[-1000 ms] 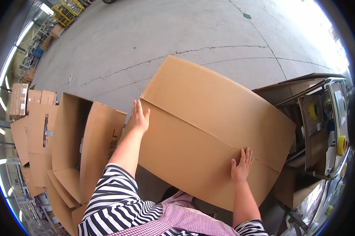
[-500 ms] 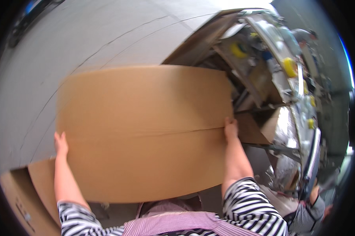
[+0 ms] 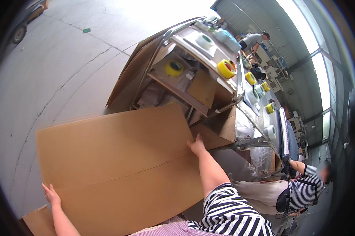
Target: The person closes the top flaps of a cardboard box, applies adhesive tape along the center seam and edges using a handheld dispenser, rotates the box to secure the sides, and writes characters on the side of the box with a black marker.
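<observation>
A big flat sheet of brown cardboard [image 3: 114,165], creased across its middle, fills the lower left of the head view. My left hand [image 3: 51,195] grips its lower left edge. My right hand [image 3: 197,146] holds its right edge, close to the metal frame of a work table [image 3: 224,108]. Both forearms come up from the lower edge, with striped sleeves.
The work table carries several yellow and white tape rolls [image 3: 226,68] and cardboard pieces on a shelf below. A seated person in a striped top [image 3: 303,188] is at the lower right, another person [image 3: 254,39] stands far back. Grey concrete floor [image 3: 47,78] lies to the left.
The view has swung right toward the work table. The cardboard sheet stays held in both hands and now sits lower left, its right edge nearer the table frame.
</observation>
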`<action>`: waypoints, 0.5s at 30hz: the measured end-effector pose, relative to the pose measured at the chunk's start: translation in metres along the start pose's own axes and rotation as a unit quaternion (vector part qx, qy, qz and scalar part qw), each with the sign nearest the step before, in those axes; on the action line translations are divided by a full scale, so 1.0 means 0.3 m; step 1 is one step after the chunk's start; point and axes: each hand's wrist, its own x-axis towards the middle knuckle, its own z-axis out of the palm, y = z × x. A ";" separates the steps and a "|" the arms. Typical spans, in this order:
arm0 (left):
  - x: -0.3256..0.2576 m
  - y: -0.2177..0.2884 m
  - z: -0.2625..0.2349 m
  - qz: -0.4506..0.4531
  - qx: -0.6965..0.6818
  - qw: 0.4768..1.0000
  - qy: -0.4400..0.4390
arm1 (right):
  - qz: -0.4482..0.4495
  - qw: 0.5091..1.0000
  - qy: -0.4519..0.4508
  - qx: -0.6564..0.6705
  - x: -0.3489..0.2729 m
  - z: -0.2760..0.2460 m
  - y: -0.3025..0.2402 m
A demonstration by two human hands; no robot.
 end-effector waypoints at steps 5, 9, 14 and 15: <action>0.023 -0.013 -0.022 -0.078 0.046 0.996 -0.012 | -0.246 0.859 0.432 0.125 0.398 -0.633 -0.325; -0.008 0.048 -0.053 -0.128 0.072 0.989 -0.002 | -0.198 0.910 0.346 0.116 0.836 -0.910 -0.305; 0.036 0.029 0.021 -0.151 0.058 0.987 0.005 | -0.121 0.965 0.234 -0.013 1.140 -1.008 -0.266; 0.020 -0.003 0.011 -0.157 0.058 0.986 0.004 | -0.076 0.964 0.251 -0.049 1.134 -1.023 -0.303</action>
